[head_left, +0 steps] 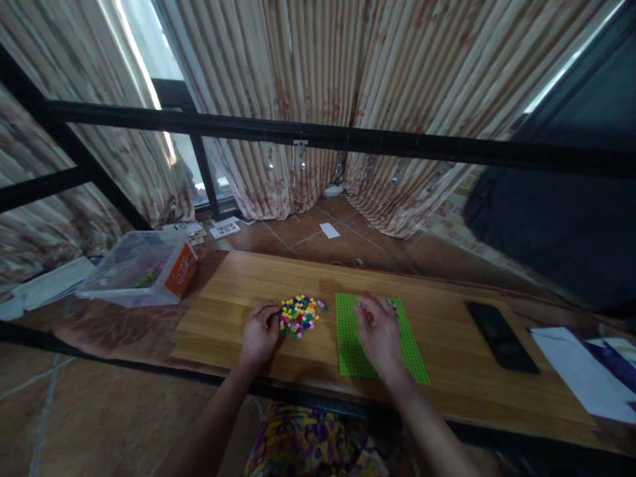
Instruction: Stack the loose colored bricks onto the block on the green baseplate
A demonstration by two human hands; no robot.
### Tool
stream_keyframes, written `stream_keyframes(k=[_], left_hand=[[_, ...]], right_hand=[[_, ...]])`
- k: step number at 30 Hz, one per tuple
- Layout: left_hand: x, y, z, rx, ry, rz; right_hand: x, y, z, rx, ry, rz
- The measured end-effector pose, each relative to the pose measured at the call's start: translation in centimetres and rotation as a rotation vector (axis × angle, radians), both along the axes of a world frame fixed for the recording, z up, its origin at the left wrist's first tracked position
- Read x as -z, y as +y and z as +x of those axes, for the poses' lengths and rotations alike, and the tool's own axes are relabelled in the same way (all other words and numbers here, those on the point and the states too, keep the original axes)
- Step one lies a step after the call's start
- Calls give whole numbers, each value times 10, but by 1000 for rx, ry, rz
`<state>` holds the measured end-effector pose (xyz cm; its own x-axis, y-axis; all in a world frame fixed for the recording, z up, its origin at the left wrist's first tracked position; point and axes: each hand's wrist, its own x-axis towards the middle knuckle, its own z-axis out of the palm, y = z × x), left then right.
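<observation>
A pile of small bricks (299,317) in yellow, green, pink, red, white and blue lies on the wooden board. At its left edge rests my left hand (260,336), fingers curled and thumb close to the forefinger; what they hold, if anything, is too small to make out. To the right of the pile is a green studded baseplate (354,354). My right hand (380,333) is over its upper part, fingertips pinched together, their contents hidden. A few coloured bricks show beside the right fingers near the plate's far edge, partly covered by the hand.
On the left stands a clear plastic box (144,268) with an orange label and some pieces inside. A black phone (501,336) lies right of the baseplate, with white paper (583,371) beyond it. A black metal bar (318,136) crosses behind the wooden board (223,291).
</observation>
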<state>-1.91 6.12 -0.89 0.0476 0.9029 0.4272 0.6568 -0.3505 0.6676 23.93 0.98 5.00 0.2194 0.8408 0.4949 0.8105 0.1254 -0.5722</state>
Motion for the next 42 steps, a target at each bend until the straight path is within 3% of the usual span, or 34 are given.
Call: stream_keyframes(k=[3,8,13,20,25,30,37,42], left_hand=[[1,0,0,3,-5,-2],[2,0,0,3,-15,-10],[1,0,0,3,-25,-15],[2,1,-2,4,-19,-25],[2,1,-2,14,-28,-38],[4,2,-3,17,-33,-25],[4,4,-5,34,-8,11],[0,4,-5,45,2,12]], right_hand=[[7,4,-27,-127,-61,-129],[26,23,-50,-35,-197,-347],[29,34,-58,2,-244,-413],[33,30,-62,-8,-183,-358],[36,8,-56,-165,70,-243],[35,-18,-51,-220,293,-155],[23,-32,-28,-165,302,-58],[13,-33,4,-34,232,-41]])
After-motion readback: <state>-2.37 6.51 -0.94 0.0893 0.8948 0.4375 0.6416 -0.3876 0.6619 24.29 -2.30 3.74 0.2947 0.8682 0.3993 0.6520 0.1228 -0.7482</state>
